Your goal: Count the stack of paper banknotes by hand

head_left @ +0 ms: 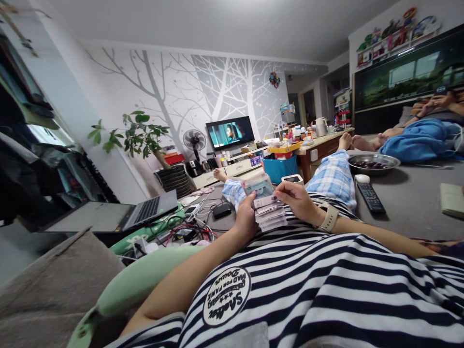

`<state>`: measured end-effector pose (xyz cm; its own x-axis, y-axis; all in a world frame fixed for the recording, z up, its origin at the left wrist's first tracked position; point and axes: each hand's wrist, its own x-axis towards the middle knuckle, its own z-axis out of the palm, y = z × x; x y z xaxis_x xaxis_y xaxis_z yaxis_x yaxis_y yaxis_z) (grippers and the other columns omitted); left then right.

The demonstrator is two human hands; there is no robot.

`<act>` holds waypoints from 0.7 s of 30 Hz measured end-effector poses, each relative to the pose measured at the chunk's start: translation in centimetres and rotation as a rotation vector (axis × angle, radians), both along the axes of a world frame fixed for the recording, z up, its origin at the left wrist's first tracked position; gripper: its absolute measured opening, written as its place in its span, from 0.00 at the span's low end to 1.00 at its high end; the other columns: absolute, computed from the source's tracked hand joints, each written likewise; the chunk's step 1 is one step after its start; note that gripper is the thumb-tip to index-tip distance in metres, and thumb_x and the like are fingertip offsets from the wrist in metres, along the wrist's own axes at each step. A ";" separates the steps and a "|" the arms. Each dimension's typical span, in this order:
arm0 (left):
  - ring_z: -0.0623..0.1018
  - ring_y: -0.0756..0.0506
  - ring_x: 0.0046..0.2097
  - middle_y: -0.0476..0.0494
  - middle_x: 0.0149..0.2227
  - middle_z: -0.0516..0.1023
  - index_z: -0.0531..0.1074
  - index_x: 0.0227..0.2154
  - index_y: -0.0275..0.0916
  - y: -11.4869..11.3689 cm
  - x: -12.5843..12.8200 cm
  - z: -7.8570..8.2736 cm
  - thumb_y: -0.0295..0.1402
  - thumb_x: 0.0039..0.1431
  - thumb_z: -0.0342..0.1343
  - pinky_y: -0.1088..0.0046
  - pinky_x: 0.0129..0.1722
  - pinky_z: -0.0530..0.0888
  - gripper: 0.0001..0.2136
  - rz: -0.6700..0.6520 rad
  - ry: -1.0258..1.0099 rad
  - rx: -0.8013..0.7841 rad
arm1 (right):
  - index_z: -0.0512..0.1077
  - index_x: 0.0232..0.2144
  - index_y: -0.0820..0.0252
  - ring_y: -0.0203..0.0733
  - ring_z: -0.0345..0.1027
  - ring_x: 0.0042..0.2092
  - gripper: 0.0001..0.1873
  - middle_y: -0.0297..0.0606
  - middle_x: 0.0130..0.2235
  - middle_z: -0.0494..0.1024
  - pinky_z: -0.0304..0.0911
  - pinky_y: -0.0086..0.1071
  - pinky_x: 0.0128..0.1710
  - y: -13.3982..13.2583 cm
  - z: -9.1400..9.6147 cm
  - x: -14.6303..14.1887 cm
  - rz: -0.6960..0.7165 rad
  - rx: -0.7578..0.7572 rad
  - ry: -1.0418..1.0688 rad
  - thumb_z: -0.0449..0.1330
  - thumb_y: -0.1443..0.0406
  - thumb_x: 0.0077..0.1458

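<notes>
A thick stack of picture cards point(261, 189) is held up over my lap, with the front card's picture facing me. The lower cards are staggered, so their pale edges stick out below in steps. My left hand point(247, 216) is closed around the left side of the stack, its thumb on the front. At the right edge, my right hand point(297, 199) is closed in a pinch against the cards. Whether a single card lies between those fingertips is too small to tell. A beige watch point(329, 217) is on my right wrist.
On the grey sofa to my right are a black remote point(370, 195), a metal bowl point(375, 163) of dark round fruit and a blue cloth point(416, 140) by another person. A laptop point(152, 210) and tangled cables point(195, 227) lie left. A cluttered table point(319, 142) stands ahead.
</notes>
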<state>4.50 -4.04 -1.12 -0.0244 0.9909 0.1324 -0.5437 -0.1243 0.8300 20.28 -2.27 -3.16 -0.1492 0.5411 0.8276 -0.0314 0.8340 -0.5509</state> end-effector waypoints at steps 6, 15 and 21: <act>0.82 0.40 0.47 0.40 0.36 0.84 0.78 0.37 0.35 0.0 0.4 0.2 0.30 0.58 0.55 0.62 0.52 0.76 0.08 0.017 -0.018 -0.030 | 0.73 0.22 0.60 0.36 0.62 0.27 0.27 0.36 0.25 0.73 0.58 0.31 0.29 -0.4 0.2 0.1 0.035 -0.008 -0.076 0.53 0.48 0.64; 0.82 0.39 0.45 0.43 0.32 0.83 0.78 0.30 0.38 -0.5 0.0 0.2 0.30 0.50 0.61 0.64 0.48 0.76 0.04 0.062 0.066 0.013 | 0.66 0.22 0.59 0.34 0.58 0.25 0.23 0.31 0.22 0.67 0.54 0.30 0.26 0.6 0.4 -0.2 -0.158 -0.076 -0.006 0.64 0.48 0.55; 0.81 0.38 0.42 0.44 0.28 0.81 0.78 0.30 0.37 -0.7 0.7 0.4 0.32 0.46 0.64 0.64 0.45 0.76 0.07 0.063 0.077 0.034 | 0.68 0.25 0.58 0.33 0.61 0.26 0.22 0.32 0.23 0.68 0.58 0.29 0.25 -5.9 6.7 2.3 0.023 0.161 -0.088 0.53 0.51 0.66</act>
